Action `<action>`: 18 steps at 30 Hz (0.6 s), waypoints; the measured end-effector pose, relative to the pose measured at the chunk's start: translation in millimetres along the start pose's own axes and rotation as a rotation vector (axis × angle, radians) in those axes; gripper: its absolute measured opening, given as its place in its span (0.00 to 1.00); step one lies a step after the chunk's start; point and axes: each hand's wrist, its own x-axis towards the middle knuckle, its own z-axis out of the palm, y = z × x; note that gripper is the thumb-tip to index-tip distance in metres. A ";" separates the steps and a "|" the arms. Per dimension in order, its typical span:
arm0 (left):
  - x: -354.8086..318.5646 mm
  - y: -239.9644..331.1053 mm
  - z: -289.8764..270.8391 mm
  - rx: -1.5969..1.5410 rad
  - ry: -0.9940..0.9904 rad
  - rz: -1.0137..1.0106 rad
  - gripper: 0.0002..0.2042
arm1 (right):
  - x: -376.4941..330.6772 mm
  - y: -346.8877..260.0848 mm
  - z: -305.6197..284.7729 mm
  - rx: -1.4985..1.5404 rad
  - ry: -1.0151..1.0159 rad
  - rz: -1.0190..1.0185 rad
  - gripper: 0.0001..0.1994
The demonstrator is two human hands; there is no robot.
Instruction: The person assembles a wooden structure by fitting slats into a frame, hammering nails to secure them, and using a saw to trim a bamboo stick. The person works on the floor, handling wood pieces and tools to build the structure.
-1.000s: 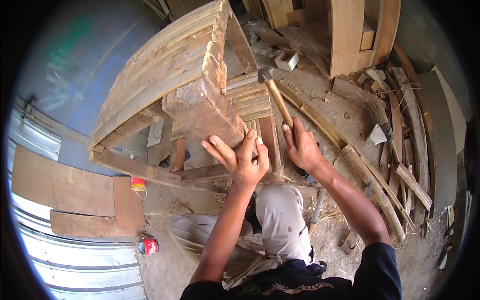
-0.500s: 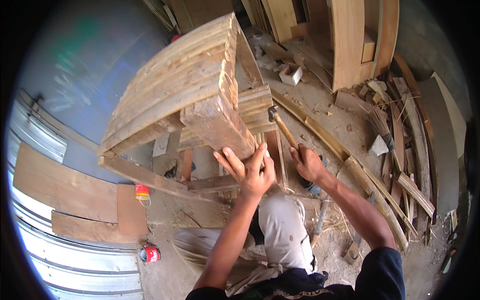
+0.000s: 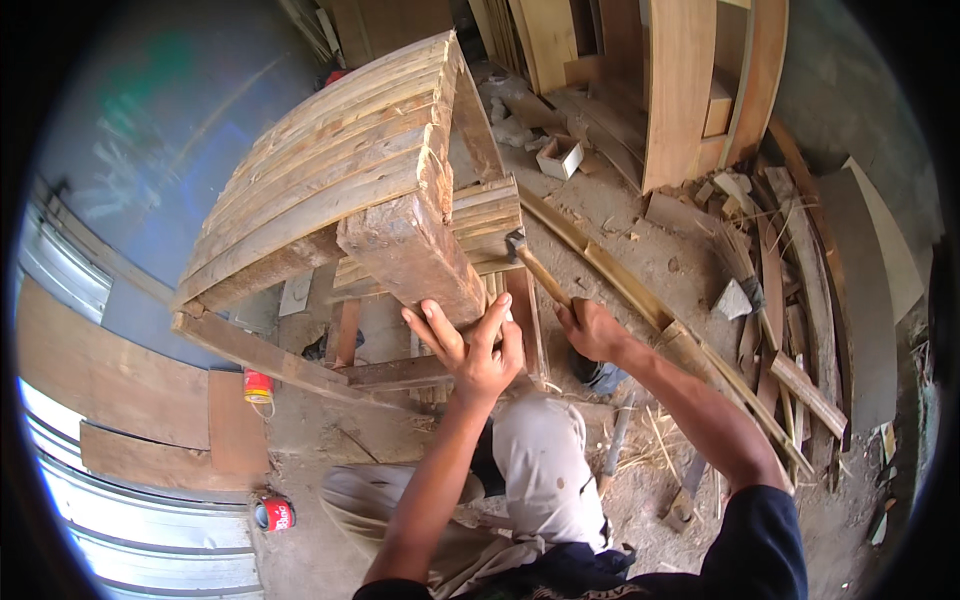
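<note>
A slatted wooden frame [image 3: 320, 160], like a piece of furniture tipped over, stands before me with a thick squared leg [image 3: 410, 255] pointing toward me. My left hand [image 3: 480, 360] grips the near end of that leg, its fingers spread along either side. Just to the right, my right hand [image 3: 597, 330] is closed around the wooden handle of a hammer [image 3: 540, 272]. The hammer's dark head is raised beside the leg, apart from it as far as I can see. My left fingers partly hide the leg's end.
Bamboo poles [image 3: 620, 275] lie along the right, beside a heap of scrap boards [image 3: 800, 260]. Plywood sheets [image 3: 680, 100] lean at the back near a small white box [image 3: 560, 157]. Red cans [image 3: 274, 514] stand at the left. A tool with a long handle [image 3: 618, 440] lies by my knee.
The whole view has shifted, so everything sits farther left. My right hand has lowered the hammer slightly. My left hand stays on the leg's end.
</note>
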 end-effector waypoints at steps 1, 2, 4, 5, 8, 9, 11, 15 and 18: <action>-0.4 0.0 -0.5 -0.005 0.000 0.006 0.15 | 2.6 0.4 -2.0 0.027 -0.008 -0.017 0.20; -0.3 -0.3 -0.9 -0.009 -0.008 0.014 0.15 | 0.8 -0.1 0.0 0.059 0.007 0.022 0.20; -0.1 -0.6 -0.8 -0.003 -0.013 0.025 0.14 | 1.8 0.9 1.1 0.174 0.142 -0.043 0.21; 0.7 -0.9 0.7 0.006 -0.026 0.022 0.14 | 1.8 1.5 1.6 0.110 0.117 0.013 0.20; -0.5 0.4 0.1 0.008 -0.033 0.020 0.15 | 3.5 3.7 0.7 0.013 0.029 0.039 0.19; -1.3 1.3 -0.5 0.001 -0.014 0.019 0.15 | 3.8 4.1 -0.5 0.074 0.061 -0.004 0.19; -2.5 1.2 0.0 -0.003 -0.010 0.005 0.16 | 3.6 3.0 -2.2 0.178 0.214 -0.073 0.19; -1.0 -0.8 -0.4 -0.033 0.003 0.020 0.17 | 11.8 2.9 -10.0 -0.043 0.003 -0.020 0.17; 1.9 -2.6 0.3 -0.047 -0.009 0.013 0.18 | 14.1 8.4 -6.7 -0.143 0.074 -0.252 0.18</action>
